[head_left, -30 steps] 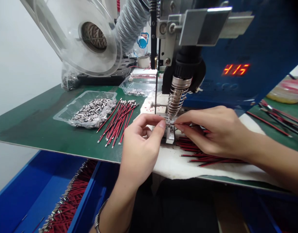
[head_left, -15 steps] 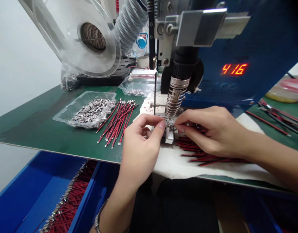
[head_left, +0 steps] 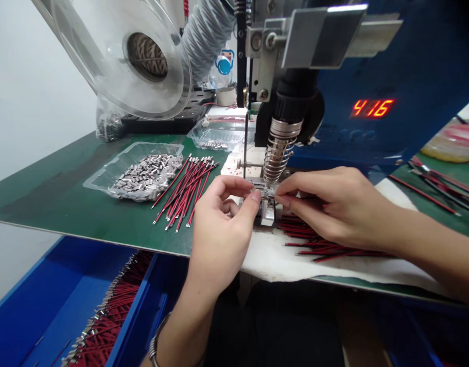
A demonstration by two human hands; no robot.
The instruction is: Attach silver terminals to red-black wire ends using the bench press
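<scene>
My left hand and my right hand meet at a small metal fixture under the coiled tip of a soldering head. Left thumb and forefinger pinch a tiny metal piece at the fixture. The fingertips of my right hand pinch the end of a thin red-black wire there; the wire itself is mostly hidden by the hand. More red-black wires lie under my right hand on a white cloth.
A clear tray of small metal sleeves and a bundle of red-black wires lie left on the green bench. A blue bin below holds finished wires. The blue machine shows 416. A clear reel stands behind.
The machine's counter went from 415 to 416. Both hands stay pinched at the fixture with almost no movement.
</scene>
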